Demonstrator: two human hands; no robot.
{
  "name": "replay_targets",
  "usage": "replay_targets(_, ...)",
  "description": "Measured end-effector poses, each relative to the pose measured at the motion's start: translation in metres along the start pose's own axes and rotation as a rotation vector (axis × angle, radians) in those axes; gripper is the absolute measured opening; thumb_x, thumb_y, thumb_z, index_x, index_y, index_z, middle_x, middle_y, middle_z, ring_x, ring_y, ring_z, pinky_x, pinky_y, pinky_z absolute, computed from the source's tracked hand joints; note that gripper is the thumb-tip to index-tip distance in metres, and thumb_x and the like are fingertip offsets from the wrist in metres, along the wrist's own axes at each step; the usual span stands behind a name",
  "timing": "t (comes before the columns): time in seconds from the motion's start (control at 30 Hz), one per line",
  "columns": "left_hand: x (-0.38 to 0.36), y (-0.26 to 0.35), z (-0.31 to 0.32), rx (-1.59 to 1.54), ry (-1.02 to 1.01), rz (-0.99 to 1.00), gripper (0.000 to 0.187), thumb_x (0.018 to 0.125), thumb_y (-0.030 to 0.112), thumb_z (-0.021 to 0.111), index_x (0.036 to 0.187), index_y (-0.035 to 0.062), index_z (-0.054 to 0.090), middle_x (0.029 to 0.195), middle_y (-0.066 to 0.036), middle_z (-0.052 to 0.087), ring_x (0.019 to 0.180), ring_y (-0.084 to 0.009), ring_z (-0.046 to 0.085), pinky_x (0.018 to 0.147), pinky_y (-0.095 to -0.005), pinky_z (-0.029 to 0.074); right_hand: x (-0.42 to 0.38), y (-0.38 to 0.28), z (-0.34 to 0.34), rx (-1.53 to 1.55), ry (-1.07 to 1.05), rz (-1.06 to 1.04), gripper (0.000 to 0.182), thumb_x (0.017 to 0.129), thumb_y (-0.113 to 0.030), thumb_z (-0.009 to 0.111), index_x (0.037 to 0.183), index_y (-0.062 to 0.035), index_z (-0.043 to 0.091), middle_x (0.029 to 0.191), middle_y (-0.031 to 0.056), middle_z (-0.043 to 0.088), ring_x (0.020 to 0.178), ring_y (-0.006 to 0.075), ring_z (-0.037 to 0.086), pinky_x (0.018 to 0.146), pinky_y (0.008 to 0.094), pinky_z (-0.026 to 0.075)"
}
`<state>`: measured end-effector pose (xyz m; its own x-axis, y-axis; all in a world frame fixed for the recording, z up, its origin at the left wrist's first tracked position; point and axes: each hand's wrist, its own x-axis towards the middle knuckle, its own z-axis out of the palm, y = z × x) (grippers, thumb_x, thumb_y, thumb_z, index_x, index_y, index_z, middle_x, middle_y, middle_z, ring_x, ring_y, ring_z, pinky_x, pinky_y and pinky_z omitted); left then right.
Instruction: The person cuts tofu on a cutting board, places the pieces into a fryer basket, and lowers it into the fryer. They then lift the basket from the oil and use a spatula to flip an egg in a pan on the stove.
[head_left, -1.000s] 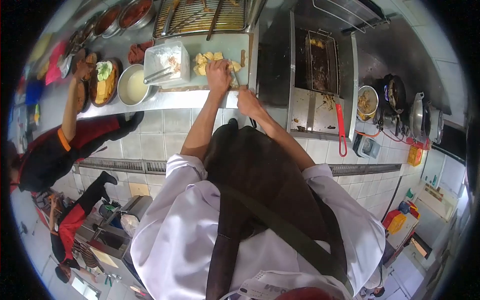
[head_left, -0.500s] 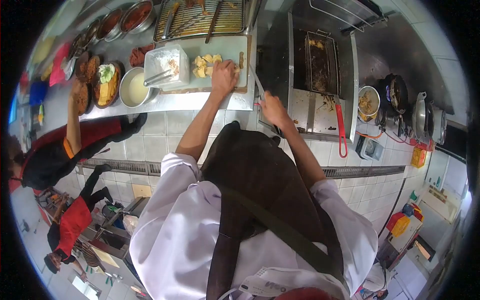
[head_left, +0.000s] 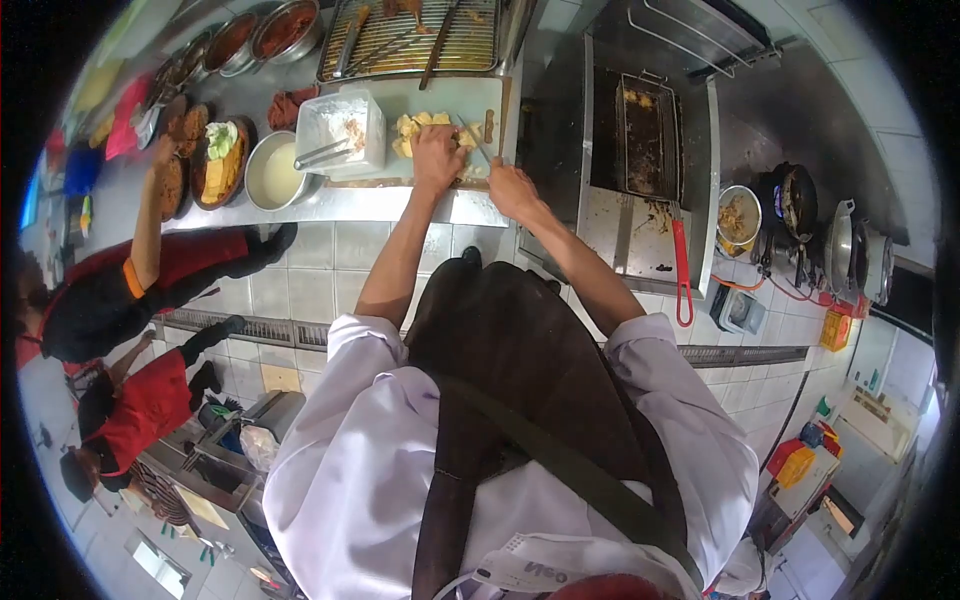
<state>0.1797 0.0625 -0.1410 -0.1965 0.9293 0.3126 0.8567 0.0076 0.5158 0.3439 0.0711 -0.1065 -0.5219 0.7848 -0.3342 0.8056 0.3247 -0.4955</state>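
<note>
My right hand (head_left: 515, 190) is closed round the handle of a knife (head_left: 474, 142), whose blade slants over the cutting board (head_left: 395, 98). Under and beside my left hand (head_left: 438, 160) lie chunks of yellow food (head_left: 408, 128); its bent fingers press on them close to the blade, hiding some. Left of that hand, a square white tub (head_left: 372, 125) stands on the board with a metal utensil and whitish contents. A narrow brown piece (head_left: 489, 126) lies by the board's right edge.
A wire rack tray (head_left: 400, 45) with tongs lies behind the board. On the left are a bowl of pale liquid (head_left: 273, 175), brown dishes (head_left: 222, 165) and a co-worker's arm (head_left: 148, 225). A fryer (head_left: 645, 150) with a red-handled basket (head_left: 682, 270) stands right, beside pans (head_left: 795, 200).
My right hand has moved left, bringing the knife from the board's right edge onto the yellow food. My left hand shifts slightly left. A co-worker at lower left has changed position.
</note>
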Motion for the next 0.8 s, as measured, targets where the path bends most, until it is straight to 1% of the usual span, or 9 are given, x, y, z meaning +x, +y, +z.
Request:
replay_targets(0.13, 0.002, 0.002, -0.001, -0.015, -0.034, -0.045, 0.029, 0.065, 0.018, 0.069, 0.092, 0.0097, 0.065, 0.095, -0.005, 0.063, 0.101, -0.0228, 0.052, 0.087, -0.0396, 0.035, 0.003, -0.01, -0.001, -0.054, -0.039, 0.047, 0.026, 0.082, -0.001, 0.04, 0.103, 0.0115, 0.048, 0.096, 0.0307, 0.059, 0.095, 0.0422, 0.058, 0.082, 0.0468, 0.047)
replay_targets(0.27, 0.003, -0.007, 0.007, -0.049, 0.013, -0.014, 0.026, 0.065, 0.018, 0.069, 0.089, 0.0088, 0.066, 0.093, -0.006, 0.064, 0.098, -0.0232, 0.053, 0.085, -0.0385, 0.036, 0.017, -0.004, 0.009, -0.049, -0.049, 0.023, 0.025, 0.081, 0.0, 0.04, 0.102, 0.0114, 0.048, 0.097, 0.0306, 0.059, 0.095, 0.0416, 0.059, 0.081, 0.0469, 0.048)
replay_targets(0.33, 0.002, -0.009, 0.011, -0.068, 0.024, -0.005, 0.026, 0.064, 0.018, 0.069, 0.089, 0.0083, 0.066, 0.092, -0.007, 0.064, 0.097, -0.0233, 0.054, 0.085, -0.0379, 0.037, 0.02, -0.002, 0.014, -0.048, -0.023, 0.006, 0.024, 0.079, 0.002, 0.04, 0.099, 0.0121, 0.048, 0.093, 0.0342, 0.058, 0.093, 0.0441, 0.059, 0.08, 0.0476, 0.048)
replay_targets(0.37, 0.003, -0.009, 0.012, -0.048, 0.027, -0.007, 0.026, 0.064, 0.018, 0.069, 0.089, 0.0077, 0.066, 0.092, -0.007, 0.064, 0.097, -0.0234, 0.054, 0.085, -0.0375, 0.037, 0.021, -0.004, 0.011, -0.05, -0.023, 0.009, 0.024, 0.079, 0.002, 0.04, 0.099, 0.0121, 0.048, 0.093, 0.0342, 0.058, 0.093, 0.0441, 0.059, 0.08, 0.0476, 0.048)
replay_targets(0.43, 0.002, -0.01, 0.014, -0.029, 0.027, -0.011, 0.026, 0.064, 0.018, 0.069, 0.088, 0.0071, 0.066, 0.091, -0.007, 0.064, 0.096, -0.0234, 0.054, 0.084, -0.0371, 0.037, 0.022, -0.008, 0.009, -0.109, -0.052, 0.014, 0.024, 0.081, -0.001, 0.042, 0.102, 0.0104, 0.048, 0.096, 0.0305, 0.059, 0.094, 0.0407, 0.06, 0.08, 0.0459, 0.049)
replay_targets(0.6, 0.001, -0.007, 0.011, -0.061, 0.067, 0.037, 0.027, 0.063, 0.014, 0.066, 0.089, 0.0061, 0.065, 0.092, -0.008, 0.064, 0.096, -0.0242, 0.054, 0.084, -0.0377, 0.037, 0.036, -0.003, 0.012, -0.088, -0.046, 0.009, 0.025, 0.081, -0.001, 0.043, 0.102, 0.0108, 0.048, 0.096, 0.03, 0.059, 0.094, 0.04, 0.06, 0.079, 0.0449, 0.05)
replay_targets(0.73, 0.001, -0.001, 0.012, -0.055, 0.082, 0.019, 0.027, 0.062, 0.014, 0.066, 0.088, 0.0055, 0.064, 0.091, -0.009, 0.063, 0.095, -0.0252, 0.054, 0.084, -0.0384, 0.037, 0.032, -0.006, 0.011, -0.08, -0.039, 0.042, 0.024, 0.081, -0.001, 0.043, 0.102, 0.0102, 0.048, 0.097, 0.0292, 0.06, 0.095, 0.04, 0.06, 0.079, 0.0455, 0.05)
replay_targets(0.8, 0.0, -0.006, 0.019, -0.012, 0.083, 0.028, 0.028, 0.063, 0.017, 0.068, 0.088, 0.0051, 0.064, 0.09, -0.009, 0.063, 0.094, -0.0259, 0.054, 0.084, -0.0392, 0.037, 0.028, -0.006, 0.014, -0.079, -0.03, 0.039, 0.024, 0.082, -0.001, 0.042, 0.102, 0.0099, 0.048, 0.098, 0.0297, 0.059, 0.095, 0.0405, 0.059, 0.08, 0.0458, 0.049)
